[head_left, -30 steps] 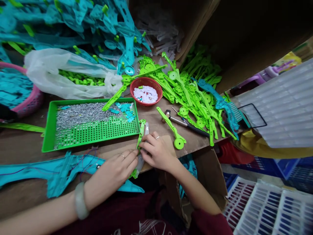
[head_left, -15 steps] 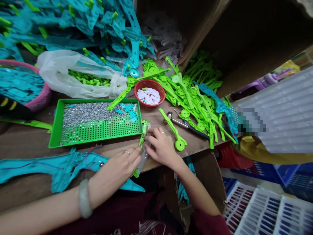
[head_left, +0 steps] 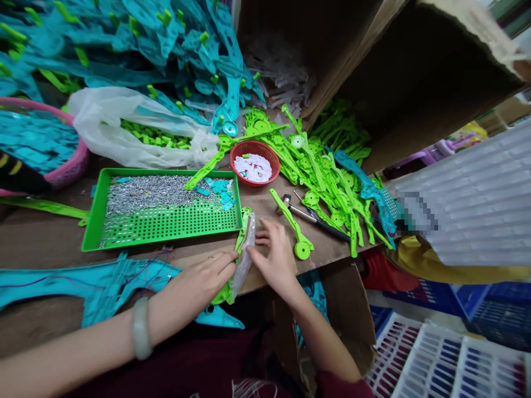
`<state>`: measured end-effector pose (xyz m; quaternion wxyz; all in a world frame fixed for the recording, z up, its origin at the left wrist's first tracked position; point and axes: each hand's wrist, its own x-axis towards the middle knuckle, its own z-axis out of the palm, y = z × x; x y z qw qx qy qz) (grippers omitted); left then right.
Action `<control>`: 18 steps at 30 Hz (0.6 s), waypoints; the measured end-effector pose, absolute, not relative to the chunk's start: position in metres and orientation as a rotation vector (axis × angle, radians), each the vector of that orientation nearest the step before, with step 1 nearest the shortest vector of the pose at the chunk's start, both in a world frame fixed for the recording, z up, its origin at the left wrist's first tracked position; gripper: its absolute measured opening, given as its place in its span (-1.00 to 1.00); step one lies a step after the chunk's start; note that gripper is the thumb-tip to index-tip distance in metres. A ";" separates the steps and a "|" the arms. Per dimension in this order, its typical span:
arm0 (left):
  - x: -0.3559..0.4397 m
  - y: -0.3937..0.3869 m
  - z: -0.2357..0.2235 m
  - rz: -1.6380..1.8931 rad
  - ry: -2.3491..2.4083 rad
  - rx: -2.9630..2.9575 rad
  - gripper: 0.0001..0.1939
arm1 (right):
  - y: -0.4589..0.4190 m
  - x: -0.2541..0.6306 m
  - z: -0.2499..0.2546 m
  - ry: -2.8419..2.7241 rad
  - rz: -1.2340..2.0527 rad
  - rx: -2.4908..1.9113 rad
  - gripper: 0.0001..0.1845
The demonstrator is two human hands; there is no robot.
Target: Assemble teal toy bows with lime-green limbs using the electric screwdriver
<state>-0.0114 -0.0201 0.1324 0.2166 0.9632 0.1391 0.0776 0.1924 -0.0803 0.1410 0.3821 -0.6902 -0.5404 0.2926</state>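
At the table's front edge my left hand [head_left: 212, 275] is closed, its fingertips pinching the side of a long lime-green plastic part [head_left: 226, 292]. A clear plastic strip [head_left: 244, 264] stands along that part's right side, slightly tilted. My right hand [head_left: 274, 255] is beside the strip with its fingers apart; the thumb tip touches or almost touches the strip. Left of both hands lies a blue plastic shell [head_left: 112, 284] with thin wires, partly behind my left forearm. The green tray [head_left: 166, 243] of small metal pins and blue pieces stands just beyond my left hand.
A hammer [head_left: 315, 215] and a single green part [head_left: 292, 221] lie right of my hands. Behind them are a red basket [head_left: 274, 176] of white pieces and a heap of green parts [head_left: 327, 182]. Blue shells [head_left: 186, 61] pile up at the back left. White crates [head_left: 431, 354] stand below right.
My right hand's fingers have come off the clear strip and spread to its right, leaving more of the strip in sight. My left hand stays at the green part. The view has shifted slightly.
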 end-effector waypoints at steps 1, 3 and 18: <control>-0.011 -0.020 0.132 0.229 0.388 2.653 -0.58 | -0.080 0.191 0.138 -1.306 0.812 -1.733 -0.33; -0.011 -0.019 0.131 0.253 0.395 2.622 -0.59 | -0.078 0.188 0.135 -1.222 0.916 -1.692 -0.34; -0.007 -0.016 0.125 0.404 0.449 2.464 -0.67 | -0.070 0.196 0.158 -2.010 0.345 -1.957 -0.61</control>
